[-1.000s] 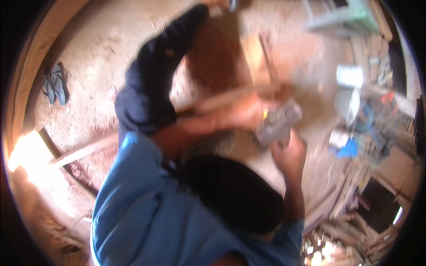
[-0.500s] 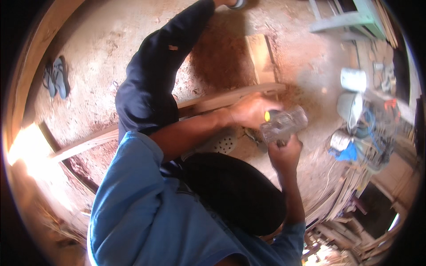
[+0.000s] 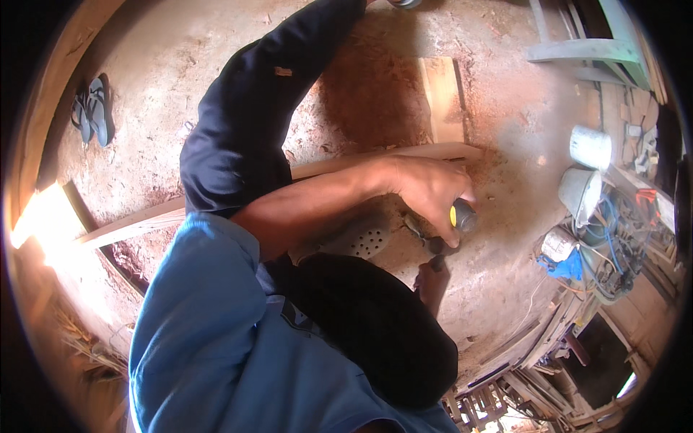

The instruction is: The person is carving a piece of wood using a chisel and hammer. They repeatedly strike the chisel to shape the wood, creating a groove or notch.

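Observation:
My left hand (image 3: 427, 189) is closed round a chisel with a black-and-yellow handle (image 3: 463, 215); its blade is hidden. The left forearm crosses above a long wooden beam (image 3: 339, 164) that lies slantwise past my bent leg. Lower down, my right hand (image 3: 433, 286) is partly covered by my dark-trousered knee. It looks closed on a hammer, of which only a dark bit of handle (image 3: 436, 264) shows; the head is out of sight. Beside the left forearm, a grey perforated clog (image 3: 368, 241) is on my foot.
A flat board (image 3: 444, 101) lies beyond the beam. Flip-flops (image 3: 94, 112) rest on the far-left floor. On the right are a white bucket (image 3: 590, 147), a tilted pail (image 3: 580, 189), tangled cords (image 3: 610, 245) and a pale green wooden frame (image 3: 585, 50). Scrap wood is piled at lower right.
My right hand has dropped lower, taking the hammer head out of view. My left hand has shifted slightly right and down, its chisel handle now tilted to the right.

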A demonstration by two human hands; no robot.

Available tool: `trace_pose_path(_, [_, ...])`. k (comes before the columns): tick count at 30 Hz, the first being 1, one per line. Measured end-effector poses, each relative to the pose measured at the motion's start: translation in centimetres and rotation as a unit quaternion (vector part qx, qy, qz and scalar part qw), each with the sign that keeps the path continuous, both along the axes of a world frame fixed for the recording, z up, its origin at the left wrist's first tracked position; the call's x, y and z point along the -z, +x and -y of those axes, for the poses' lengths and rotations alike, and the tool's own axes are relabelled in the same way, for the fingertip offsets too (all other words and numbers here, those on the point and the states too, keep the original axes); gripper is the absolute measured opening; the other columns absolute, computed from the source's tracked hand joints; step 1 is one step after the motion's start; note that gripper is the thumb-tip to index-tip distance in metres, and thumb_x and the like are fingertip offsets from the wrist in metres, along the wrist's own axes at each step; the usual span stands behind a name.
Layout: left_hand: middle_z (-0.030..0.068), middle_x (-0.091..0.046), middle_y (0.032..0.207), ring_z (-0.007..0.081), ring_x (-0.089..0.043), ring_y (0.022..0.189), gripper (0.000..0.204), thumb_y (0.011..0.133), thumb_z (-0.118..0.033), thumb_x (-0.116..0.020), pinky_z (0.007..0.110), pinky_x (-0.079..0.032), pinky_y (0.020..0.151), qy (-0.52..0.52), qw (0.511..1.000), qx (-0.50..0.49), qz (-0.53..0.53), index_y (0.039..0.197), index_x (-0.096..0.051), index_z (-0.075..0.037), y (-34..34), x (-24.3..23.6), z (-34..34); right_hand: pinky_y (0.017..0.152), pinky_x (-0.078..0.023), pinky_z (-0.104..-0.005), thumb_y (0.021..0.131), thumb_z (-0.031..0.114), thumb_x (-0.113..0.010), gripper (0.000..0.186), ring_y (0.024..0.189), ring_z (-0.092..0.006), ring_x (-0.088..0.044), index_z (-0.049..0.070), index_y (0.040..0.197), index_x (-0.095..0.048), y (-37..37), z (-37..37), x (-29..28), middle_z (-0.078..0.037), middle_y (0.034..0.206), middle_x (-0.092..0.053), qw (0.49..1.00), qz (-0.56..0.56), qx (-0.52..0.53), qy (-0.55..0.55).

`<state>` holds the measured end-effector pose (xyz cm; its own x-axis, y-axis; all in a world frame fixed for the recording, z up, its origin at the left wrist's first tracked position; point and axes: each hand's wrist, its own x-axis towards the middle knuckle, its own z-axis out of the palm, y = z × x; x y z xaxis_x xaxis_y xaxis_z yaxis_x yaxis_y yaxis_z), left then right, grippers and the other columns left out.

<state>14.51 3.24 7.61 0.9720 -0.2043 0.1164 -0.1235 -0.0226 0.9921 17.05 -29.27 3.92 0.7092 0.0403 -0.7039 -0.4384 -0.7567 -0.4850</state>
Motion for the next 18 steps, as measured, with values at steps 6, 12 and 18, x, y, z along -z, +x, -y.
trace_pose_path(6, [0.0098,-0.066,0.076,0.0217,-0.066,0.074,0.028,0.08,-0.025,-0.083,0.038,-0.05,0.068,-0.021,0.989,-0.146,-0.023,0.084,-0.065,-0.004,-1.1,0.3,2.7,0.066,-0.047,-0.0452,0.072,0.018,-0.067,0.026,0.067,-0.0292,-0.061,-0.004,0.083,-0.059,-5.7,7.7,8.1,-0.014,0.066,-0.059,0.98,-0.007,-0.12,-0.158])
trace_pose_path(12, [0.0055,-0.062,0.071,0.0178,-0.065,0.071,0.023,0.08,-0.018,-0.083,0.036,-0.05,0.065,0.022,0.984,-0.169,0.056,0.079,-0.063,-0.006,-1.4,1.2,4.7,0.073,-0.05,-0.0492,0.074,0.019,-0.065,0.028,0.077,-0.0388,-0.066,-0.004,0.09,-0.062,-8.7,9.1,10.4,-0.022,0.079,-0.066,0.963,-0.052,-0.16,-0.212])
trace_pose_path(18, [0.0037,-0.064,0.068,0.0158,-0.065,0.062,0.019,0.077,-0.009,-0.081,0.031,-0.052,0.06,-0.051,0.954,-0.29,0.063,0.075,-0.063,-0.007,-0.7,1.7,5.2,0.075,-0.05,-0.0505,0.074,0.02,-0.065,0.029,0.08,-0.0412,-0.066,-0.003,0.092,-0.062,-9.5,10.3,11.1,-0.023,0.082,-0.067,0.954,-0.044,-0.206,-0.214])
